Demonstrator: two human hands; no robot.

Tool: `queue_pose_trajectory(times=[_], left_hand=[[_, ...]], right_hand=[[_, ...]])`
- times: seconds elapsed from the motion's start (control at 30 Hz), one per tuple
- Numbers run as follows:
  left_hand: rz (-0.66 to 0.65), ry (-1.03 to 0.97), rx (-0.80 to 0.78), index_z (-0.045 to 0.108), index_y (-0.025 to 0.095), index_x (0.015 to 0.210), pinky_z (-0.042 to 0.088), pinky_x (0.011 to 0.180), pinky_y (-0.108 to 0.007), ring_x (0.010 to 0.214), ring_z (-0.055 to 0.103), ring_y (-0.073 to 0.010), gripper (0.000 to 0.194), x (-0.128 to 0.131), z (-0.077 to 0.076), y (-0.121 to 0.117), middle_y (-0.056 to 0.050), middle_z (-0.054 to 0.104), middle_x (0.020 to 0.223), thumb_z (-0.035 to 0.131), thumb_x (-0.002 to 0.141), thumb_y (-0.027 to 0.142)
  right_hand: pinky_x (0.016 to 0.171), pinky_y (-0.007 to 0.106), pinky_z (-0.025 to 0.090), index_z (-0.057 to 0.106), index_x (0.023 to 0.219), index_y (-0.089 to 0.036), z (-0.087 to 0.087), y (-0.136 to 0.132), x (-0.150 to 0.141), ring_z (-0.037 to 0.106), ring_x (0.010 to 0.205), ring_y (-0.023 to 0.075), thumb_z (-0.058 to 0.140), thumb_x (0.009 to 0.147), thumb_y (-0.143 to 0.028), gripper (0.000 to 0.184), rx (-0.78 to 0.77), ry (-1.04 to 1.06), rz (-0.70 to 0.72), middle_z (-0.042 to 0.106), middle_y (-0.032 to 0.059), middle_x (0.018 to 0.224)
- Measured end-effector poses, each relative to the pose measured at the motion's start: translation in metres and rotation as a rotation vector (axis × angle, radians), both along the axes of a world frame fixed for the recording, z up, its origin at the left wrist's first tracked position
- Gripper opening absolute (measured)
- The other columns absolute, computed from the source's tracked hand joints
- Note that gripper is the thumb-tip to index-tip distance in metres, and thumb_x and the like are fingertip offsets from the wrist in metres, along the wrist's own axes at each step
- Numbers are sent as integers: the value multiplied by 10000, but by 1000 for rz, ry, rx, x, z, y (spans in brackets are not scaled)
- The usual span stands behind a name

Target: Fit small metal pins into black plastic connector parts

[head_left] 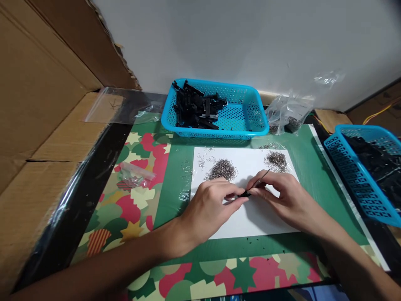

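While the fingers of both hands meet over its middle, a green mat with a camouflage-like patterned border (319,175) spreads out on every side of them, and brown cardboard (37,75) stands well to their left. Beyond the fingers lies a blue perforated plastic basket (216,133), its left half heaped with black molded plastic parts (197,108); a second blue basket (357,179), also holding black pieces (382,163), sits well to their right. Directly beneath the fingers is a white paper sheet (266,221). Farther off, past the fingers, a flat clear zip bag (106,106) lies to the left and a crumpled clear bag (291,110) with dark contents to the right, while a smaller clear bag (134,175) rests to their left on the patterned border. The left hand (208,205) pinches a small black part (244,194) between thumb and fingertips, just above the paper. The right hand (285,194) grips a slim metal tool (261,179) between thumb and forefinger, its lower end close to the black part; whether they touch is hidden. Just beyond the left fingers is a larger pile of tiny bent metal pieces (223,169); beyond the right fingers is a smaller metal pile (277,159). Tiny black scraps (250,240) dot the mat on the near side of the fingers.
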State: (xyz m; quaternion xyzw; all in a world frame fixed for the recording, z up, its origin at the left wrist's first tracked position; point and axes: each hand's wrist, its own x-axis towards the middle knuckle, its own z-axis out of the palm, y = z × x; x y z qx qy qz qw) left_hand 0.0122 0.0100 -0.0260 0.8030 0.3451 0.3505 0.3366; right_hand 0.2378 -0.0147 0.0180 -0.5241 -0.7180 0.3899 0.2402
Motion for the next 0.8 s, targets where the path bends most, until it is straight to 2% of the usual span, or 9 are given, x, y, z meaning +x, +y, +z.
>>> queue_pose_trajectory(times=[0.3,0.6,0.8], left_hand=[[-33,-16,52,827,127,982,588,668,-315,759,753,-203,126,1,-1,-2,-48,839,883,872,867,99],[-67,37,129,796,123,1041,578,690,-321,773,711,-190,70,0,0,-6,-40,825,892,751,1000,157],[-70,35,162,781,127,996,578,693,-316,768,702,-187,63,0,1,-6,-43,810,868,725,1015,147]], right_hand=[[754,291,531,749,1021,-238,0,-7,0,722,879,185,610,1075,-284,156,-16,-23,-19,791,32,992],[705,285,513,724,970,-222,-1,-6,-3,706,787,168,615,1035,-177,134,92,-62,-1,767,17,900],[714,296,531,733,957,-215,1,-5,-7,721,796,174,602,1022,-149,161,100,-99,5,771,30,899]])
